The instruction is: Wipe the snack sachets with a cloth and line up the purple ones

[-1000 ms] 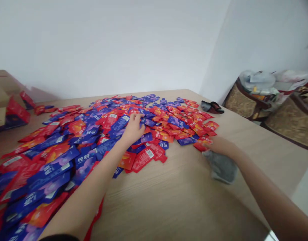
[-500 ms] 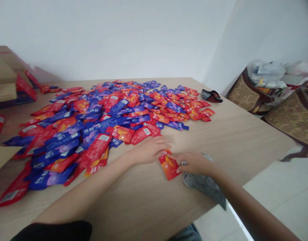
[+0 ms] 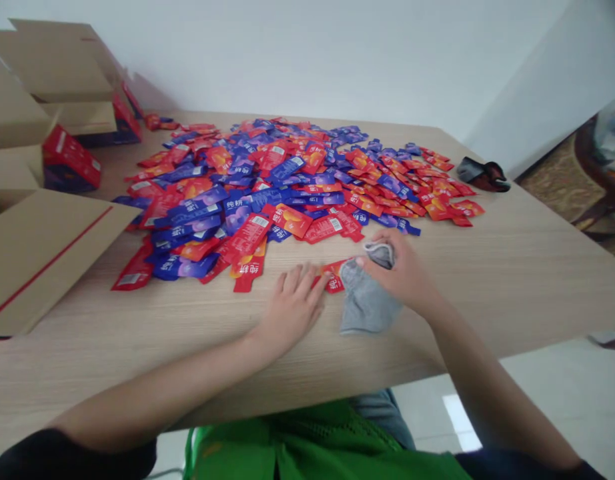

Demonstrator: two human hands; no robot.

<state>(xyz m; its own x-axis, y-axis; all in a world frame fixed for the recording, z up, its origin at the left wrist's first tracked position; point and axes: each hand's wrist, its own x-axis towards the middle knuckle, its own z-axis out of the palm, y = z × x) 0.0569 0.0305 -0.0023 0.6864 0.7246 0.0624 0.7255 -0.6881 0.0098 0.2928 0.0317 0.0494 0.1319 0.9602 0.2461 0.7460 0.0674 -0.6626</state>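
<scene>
My right hand [image 3: 405, 270] pinches a crumpled grey cloth [image 3: 370, 303] with a pale edge, which hangs down onto the table. Partly under the cloth lies a red pouch [image 3: 335, 277] with white lettering. My left hand [image 3: 295, 307] rests palm down on the wood, its fingers stretched out and their tips at the pouch's left edge. Just beyond both hands spreads a large heap of red and blue pouches [image 3: 287, 197], several with barcodes or fruit pictures showing.
Open cardboard boxes [image 3: 62, 247] stand on the left, with red and blue outer sides. A dark object [image 3: 482, 175], perhaps sunglasses, lies at the back right of the wooden table [image 3: 527, 273]. Beyond its right edge is a patterned chair [image 3: 552, 167].
My right hand has let go of the red pouch and taken up the grey cloth, bringing it over the pouch. My left hand has slid nearer to me. The view has turned left and down.
</scene>
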